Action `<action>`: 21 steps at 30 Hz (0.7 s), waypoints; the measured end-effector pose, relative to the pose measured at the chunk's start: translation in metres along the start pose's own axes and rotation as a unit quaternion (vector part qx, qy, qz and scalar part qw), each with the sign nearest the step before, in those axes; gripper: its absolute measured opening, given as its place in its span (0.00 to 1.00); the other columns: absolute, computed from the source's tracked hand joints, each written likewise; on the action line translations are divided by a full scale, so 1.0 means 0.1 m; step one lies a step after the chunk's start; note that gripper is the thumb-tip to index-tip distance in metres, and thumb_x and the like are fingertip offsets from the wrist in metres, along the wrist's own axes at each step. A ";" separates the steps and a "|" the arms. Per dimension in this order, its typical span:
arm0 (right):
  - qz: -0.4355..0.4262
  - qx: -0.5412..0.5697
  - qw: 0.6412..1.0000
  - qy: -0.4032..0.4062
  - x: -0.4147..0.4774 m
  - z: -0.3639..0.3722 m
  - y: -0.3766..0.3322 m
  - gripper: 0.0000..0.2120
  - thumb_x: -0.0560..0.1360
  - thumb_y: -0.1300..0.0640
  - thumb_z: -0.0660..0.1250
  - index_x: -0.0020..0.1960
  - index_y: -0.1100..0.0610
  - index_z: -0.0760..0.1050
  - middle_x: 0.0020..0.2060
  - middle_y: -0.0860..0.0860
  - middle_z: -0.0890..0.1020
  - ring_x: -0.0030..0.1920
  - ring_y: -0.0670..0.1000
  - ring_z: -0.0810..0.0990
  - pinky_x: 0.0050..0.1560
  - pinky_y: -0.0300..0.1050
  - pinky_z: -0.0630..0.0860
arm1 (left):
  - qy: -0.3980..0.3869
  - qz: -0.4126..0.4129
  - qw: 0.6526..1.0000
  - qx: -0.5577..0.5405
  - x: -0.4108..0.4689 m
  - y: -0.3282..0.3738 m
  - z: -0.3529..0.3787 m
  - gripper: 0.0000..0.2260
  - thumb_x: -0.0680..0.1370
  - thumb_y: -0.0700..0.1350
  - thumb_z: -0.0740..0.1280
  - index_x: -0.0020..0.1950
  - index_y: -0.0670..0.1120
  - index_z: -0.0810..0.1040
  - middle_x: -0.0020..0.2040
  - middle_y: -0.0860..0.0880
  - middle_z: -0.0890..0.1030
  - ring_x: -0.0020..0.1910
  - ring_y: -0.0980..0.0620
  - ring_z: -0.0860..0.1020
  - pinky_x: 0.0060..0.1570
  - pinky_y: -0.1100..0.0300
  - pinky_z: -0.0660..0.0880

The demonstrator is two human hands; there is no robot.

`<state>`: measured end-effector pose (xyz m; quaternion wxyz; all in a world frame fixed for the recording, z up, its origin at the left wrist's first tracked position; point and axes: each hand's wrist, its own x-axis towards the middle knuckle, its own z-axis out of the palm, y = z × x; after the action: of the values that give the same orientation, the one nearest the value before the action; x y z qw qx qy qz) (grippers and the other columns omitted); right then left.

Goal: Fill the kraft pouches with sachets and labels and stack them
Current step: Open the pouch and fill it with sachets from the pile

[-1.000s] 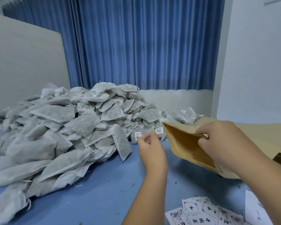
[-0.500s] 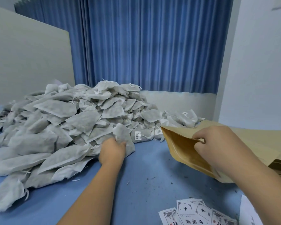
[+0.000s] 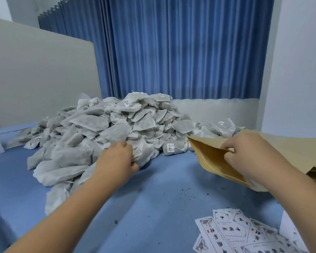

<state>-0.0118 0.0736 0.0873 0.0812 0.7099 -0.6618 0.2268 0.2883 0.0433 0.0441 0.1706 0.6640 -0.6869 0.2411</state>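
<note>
Head: hands [image 3: 117, 159] [image 3: 248, 154] seemingly around sachet [image 3: 144, 152], pouch [image 3: 210, 157].

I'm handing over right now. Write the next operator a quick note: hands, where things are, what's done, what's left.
Left hand grips a sachet at the front edge of the pile.
Right hand pinches the pouch open, mouth facing the pile.
Labels lie on the table, front right.
Done: no filled pouch in view.
Left: sachet into pouch, add label, stack.
</note>
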 end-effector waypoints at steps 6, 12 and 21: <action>0.000 -0.001 1.000 -0.007 -0.04 0.01 -0.04 0.12 0.70 0.61 0.61 0.47 0.54 0.81 0.38 0.53 0.82 0.39 0.52 0.79 0.41 0.47 0.79 | -0.177 -0.013 0.984 -0.023 -0.11 -0.47 0.10 0.10 0.70 0.56 0.65 0.43 0.53 0.68 0.57 0.52 0.67 0.49 0.50 0.71 0.48 0.55 0.72; 0.007 -0.004 1.000 -0.009 -0.06 0.01 -0.03 0.12 0.71 0.60 0.61 0.49 0.55 0.81 0.44 0.54 0.82 0.44 0.54 0.79 0.45 0.50 0.79 | -0.257 -0.022 0.963 -0.077 -0.11 -0.60 0.23 0.13 0.70 0.58 0.67 0.48 0.54 0.67 0.58 0.52 0.67 0.52 0.52 0.71 0.51 0.55 0.72; 0.008 0.002 1.000 -0.008 -0.04 0.02 -0.01 0.12 0.70 0.60 0.61 0.48 0.54 0.81 0.41 0.54 0.82 0.42 0.53 0.79 0.43 0.51 0.79 | -0.094 0.101 0.990 -0.028 -0.37 -0.13 0.12 0.18 0.71 0.63 0.60 0.54 0.54 0.72 0.53 0.54 0.69 0.55 0.52 0.72 0.49 0.56 0.65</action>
<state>-0.0105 0.0764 0.0835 0.0720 0.7065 -0.6678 0.2231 0.3046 0.0669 0.0151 0.0982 0.6058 -0.7701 0.1742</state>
